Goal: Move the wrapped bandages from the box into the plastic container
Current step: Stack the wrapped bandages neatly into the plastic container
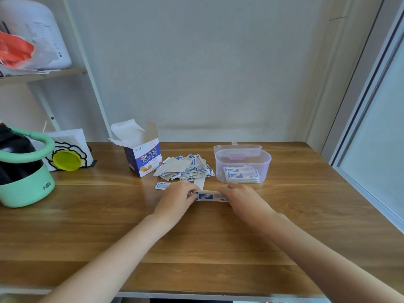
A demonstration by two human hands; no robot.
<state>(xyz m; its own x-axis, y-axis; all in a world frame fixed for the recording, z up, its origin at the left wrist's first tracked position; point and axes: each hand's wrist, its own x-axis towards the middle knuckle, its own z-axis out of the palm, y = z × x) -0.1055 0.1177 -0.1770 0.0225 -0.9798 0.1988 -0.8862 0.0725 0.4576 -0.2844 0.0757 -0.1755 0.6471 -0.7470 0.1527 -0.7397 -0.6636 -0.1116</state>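
Loose wrapped bandages (185, 168) between open box (143, 157) and clear container (242, 164).

Wooden table (218, 237) under the grip. Far left of the grip: green-and-black jug (21, 171) with looped green handle, at the table's left edge. Behind it, left of the grip: white bag (72, 145) printed with a black-outlined flower, yellow cup (66, 160) lying against it. High up left: shelf (43, 74) holding a white appliance (37, 33) and a red-orange bag (13, 51). Right: window frame (360, 106).

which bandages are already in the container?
The neat stack inside the plastic container. The loose pile lies on the table; both hands hold another bundle.
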